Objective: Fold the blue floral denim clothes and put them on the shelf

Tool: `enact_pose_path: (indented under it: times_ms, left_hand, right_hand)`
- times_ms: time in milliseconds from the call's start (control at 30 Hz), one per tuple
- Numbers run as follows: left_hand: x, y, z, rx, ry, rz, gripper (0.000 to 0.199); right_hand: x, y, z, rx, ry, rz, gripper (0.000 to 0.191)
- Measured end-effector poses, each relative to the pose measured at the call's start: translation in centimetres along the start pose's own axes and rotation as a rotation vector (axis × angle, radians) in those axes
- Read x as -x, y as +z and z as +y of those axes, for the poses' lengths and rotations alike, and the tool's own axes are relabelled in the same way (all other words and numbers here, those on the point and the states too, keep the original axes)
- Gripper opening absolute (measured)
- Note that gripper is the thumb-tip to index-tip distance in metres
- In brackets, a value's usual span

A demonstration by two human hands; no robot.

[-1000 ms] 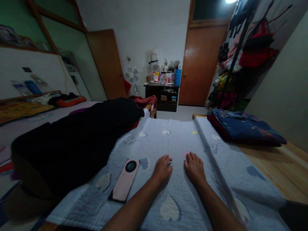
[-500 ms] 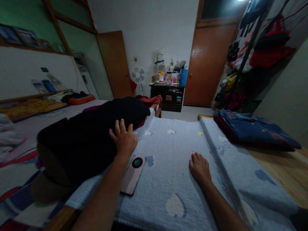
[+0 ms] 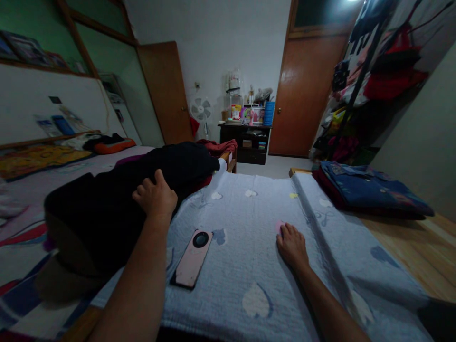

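My left hand is over a pile of black clothing, its fingers curled into the dark fabric and the thumb raised. The fingertips are partly hidden. On the blue-grey quilted cover with its heart pattern rests my right hand, palm down, fingers loosely stretched beside a pink patch. A pink phone with a large round camera ring lies on the cover between my hands, back side up.
Folded denim and dark red clothes lie at the right on a wooden surface. The bed with patterned bedding extends left. Beyond are a dark cabinet, a fan and a closed door.
My left hand has moved left across the black clothing, and its spread fingers have curled in. The right hand stays in place on the cover. The view has shifted slightly.
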State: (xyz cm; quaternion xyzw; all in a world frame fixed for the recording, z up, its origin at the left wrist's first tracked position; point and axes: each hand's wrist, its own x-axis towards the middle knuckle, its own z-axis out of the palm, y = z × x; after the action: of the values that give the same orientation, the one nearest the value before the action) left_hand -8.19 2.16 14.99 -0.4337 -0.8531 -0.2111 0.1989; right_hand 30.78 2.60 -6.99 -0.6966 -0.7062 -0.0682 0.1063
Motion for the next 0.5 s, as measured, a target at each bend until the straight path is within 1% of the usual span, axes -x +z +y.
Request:
enact_pose_path:
  times_ms: [33,100,233,367,500]
  left_hand:
    - [-0.3,0.1,-0.1,-0.011,0.001,-0.025,0.064]
    - [-0.8,0.4,-0.3,-0.022,0.024,-0.071,0.057]
    - [-0.5,1.0,0.0,-0.051,0.133,-0.131,0.039]
    - [1.4,1.6,1.3,-0.055,0.27,-0.122,0.037]
    - [3.7,2.0,3.2,0.002,0.384,-0.122,0.037]
  right_hand:
    - [0.0,-0.1,0.0,-0.002,0.002,-0.003,0.044]
    - [0.0,-0.2,-0.1,-0.005,0.008,-0.008,0.045]
    - [0.1,-0.4,-0.1,-0.004,0.002,-0.004,0.044]
    - [0.2,-0.4,-0.1,0.0,-0.008,0.023,0.043]
    - [0.1,-0.3,-0.1,-0.002,-0.013,0.03,0.042]
